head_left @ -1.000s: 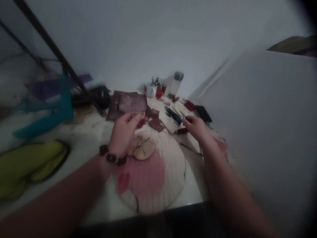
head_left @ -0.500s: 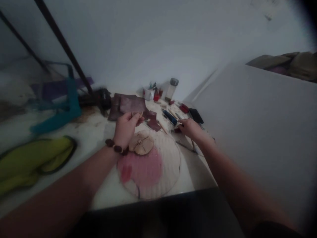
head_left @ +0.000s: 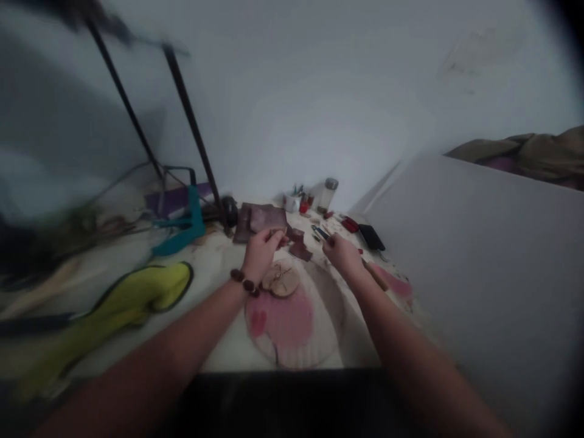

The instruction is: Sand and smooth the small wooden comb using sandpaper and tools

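Observation:
My left hand (head_left: pixel 261 254), with a beaded bracelet at the wrist, pinches a small pale comb (head_left: pixel 276 230) whose teeth are blurred. Below it lies a round wood slice (head_left: pixel 281 278) with dark cracks, on a round pale ribbed board (head_left: pixel 325 347) with a large pink patch. My right hand (head_left: pixel 341 253) is closed beside several slim tools on the table. It partly covers a dark blue tool (head_left: pixel 322 233); whether its fingers grip this or something else I cannot tell. Brown leather pieces (head_left: pixel 268 218) lie just beyond my left hand, with smaller scraps (head_left: pixel 301 250) between the hands.
At the back stand a white cup (head_left: pixel 291 203) with pens, a small red jar (head_left: pixel 304 205) and a clear lidded bottle (head_left: pixel 328 196). A black phone-like slab (head_left: pixel 371 237) lies right. Left are a teal frame-like object (head_left: pixel 187 225), yellow-green cloth (head_left: pixel 146 292) and dark poles (head_left: pixel 194 128).
The view has shifted, so everything appears lower and further right. My right hand has closed and covers more of the blue tool. My left hand keeps the comb over the same spot.

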Motion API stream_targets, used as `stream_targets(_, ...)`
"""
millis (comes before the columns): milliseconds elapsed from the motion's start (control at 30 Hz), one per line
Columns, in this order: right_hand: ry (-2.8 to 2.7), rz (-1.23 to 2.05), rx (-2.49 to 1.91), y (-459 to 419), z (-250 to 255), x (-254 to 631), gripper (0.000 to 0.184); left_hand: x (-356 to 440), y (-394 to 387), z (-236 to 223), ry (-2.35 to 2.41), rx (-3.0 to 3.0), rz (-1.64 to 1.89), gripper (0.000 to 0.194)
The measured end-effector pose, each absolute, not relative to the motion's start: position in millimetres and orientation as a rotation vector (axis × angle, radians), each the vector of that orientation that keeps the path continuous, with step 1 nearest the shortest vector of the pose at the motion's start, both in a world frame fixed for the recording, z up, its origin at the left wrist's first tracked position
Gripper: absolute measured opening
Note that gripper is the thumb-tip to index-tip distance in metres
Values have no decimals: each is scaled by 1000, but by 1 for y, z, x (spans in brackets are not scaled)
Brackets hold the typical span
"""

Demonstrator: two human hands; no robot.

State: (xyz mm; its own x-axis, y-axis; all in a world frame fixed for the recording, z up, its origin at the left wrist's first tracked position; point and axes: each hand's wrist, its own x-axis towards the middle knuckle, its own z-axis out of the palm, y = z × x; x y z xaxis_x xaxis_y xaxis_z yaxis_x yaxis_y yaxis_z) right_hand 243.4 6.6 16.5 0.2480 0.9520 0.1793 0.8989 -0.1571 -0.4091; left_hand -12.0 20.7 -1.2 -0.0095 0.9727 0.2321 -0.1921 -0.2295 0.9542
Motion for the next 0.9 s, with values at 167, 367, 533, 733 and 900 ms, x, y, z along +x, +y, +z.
stream_targets(167,-1461,273,-1689,-90,34,223,29,-24,-56,36,778,1095,1361,42)
stream_targets(367,-847,755,-1046,-200,63,194,27,-29,-158,61,685,910,1299,32)
stream_targets(533,-690,688,-625,-265,127,206,21,-39,-209,81,673,946,1307,33)
stream_targets(733,-699,745,-647,-274,135,204,24,-44,-218,83,707,950,1296,36)
stream_targets(900,-626,930,-575,-241,115,194,36,-59,-213,71,713,940,1264,33)
